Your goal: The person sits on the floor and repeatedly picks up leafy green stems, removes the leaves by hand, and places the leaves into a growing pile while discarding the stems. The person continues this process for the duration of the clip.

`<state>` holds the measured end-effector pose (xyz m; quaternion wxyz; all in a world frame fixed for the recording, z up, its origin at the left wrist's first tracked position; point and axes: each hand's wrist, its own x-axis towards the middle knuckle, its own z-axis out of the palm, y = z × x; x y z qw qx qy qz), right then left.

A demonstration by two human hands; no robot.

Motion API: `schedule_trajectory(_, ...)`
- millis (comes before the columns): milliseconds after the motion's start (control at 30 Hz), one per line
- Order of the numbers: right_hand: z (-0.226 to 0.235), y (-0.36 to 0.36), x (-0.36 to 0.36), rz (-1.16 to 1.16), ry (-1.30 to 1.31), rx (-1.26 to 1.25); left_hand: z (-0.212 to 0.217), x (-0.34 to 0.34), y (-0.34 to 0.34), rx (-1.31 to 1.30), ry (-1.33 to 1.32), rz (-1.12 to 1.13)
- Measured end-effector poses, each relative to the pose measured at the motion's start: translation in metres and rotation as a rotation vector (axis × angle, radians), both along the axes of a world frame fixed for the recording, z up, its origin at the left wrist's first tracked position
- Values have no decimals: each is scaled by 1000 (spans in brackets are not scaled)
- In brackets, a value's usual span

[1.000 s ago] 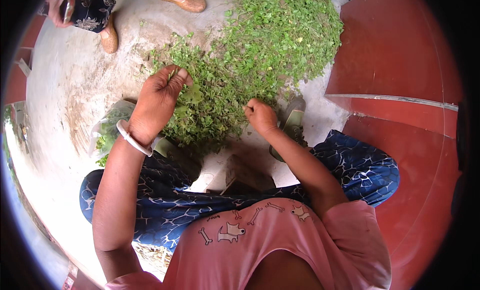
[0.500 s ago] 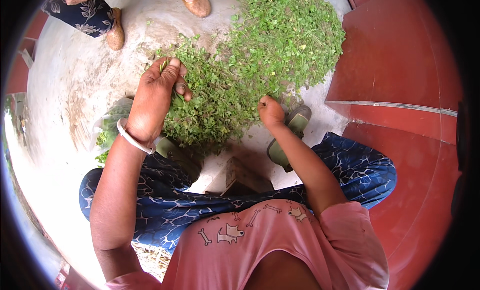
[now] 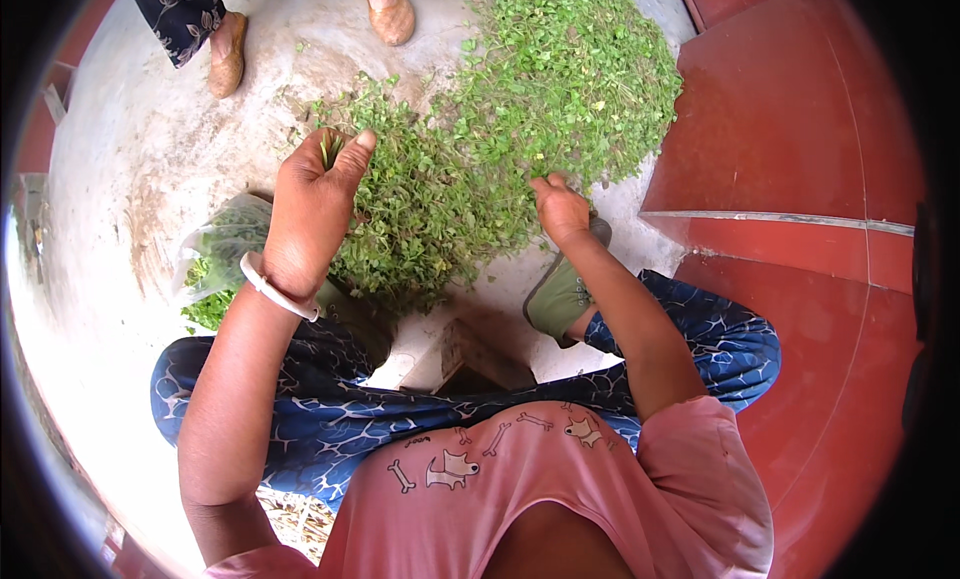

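Thin green stems [image 3: 329,152] stick out of the curled fingers of my left hand [image 3: 308,207], whose thumb is raised; a white bangle [image 3: 272,287] circles that wrist. The hand is above the left part of a spread of loose leafy greens [image 3: 415,214] on the ground. My right hand [image 3: 563,211] is at the near right edge of the greens, fingers bent and pressed together. Whether anything lies between those fingertips is too small to make out.
A clear plastic bag [image 3: 228,241] with greens inside stands left of my left shoe. My right shoe [image 3: 560,301] is just below my right hand. Red panels [image 3: 760,129] rise on the right. At the far left are another person's feet in tan shoes [image 3: 228,64].
My left thumb has lifted away from the fingers. My right hand has moved slightly up and right, toward the greens. The other person's hand has left the view, and their leg has shifted.
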<state>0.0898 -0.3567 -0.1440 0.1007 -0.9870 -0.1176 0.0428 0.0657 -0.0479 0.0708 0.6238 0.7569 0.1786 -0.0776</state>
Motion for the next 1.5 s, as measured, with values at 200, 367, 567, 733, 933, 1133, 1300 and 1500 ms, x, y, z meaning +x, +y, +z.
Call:
schedule_trajectory(200, -13, -7, 17, 99, 9, -180, -9, -1, 5, 76, -27, -72)
schedule_trajectory(367, 12, -15, 29, 136, 123, -41, -12, -1, -1, 80, -15, -91)
schedule_trajectory(567, 108, 5, 64, 92, 902, 718, -11, 1, -2, 109, -67, -141)
schedule_trajectory(733, 106, -2, 68, 140, 836, 623, -5, 2, -15, 153, -89, -263)
schedule_trajectory(933, 151, 35, 42, 34, 1092, 983, -14, -4, -13, 272, -164, -338)
schedule_trajectory(1133, 171, 53, 31, -19, 1256, 1136, -25, -10, -19, 207, -156, -458)
schedule_trajectory(1300, 182, 62, 25, 24, 1293, 1267, -22, -15, -20, -127, 132, -559)
schedule_trajectory(1500, 190, 69, 22, 52, 1311, 1313, -26, -20, -24, -310, 163, -605)
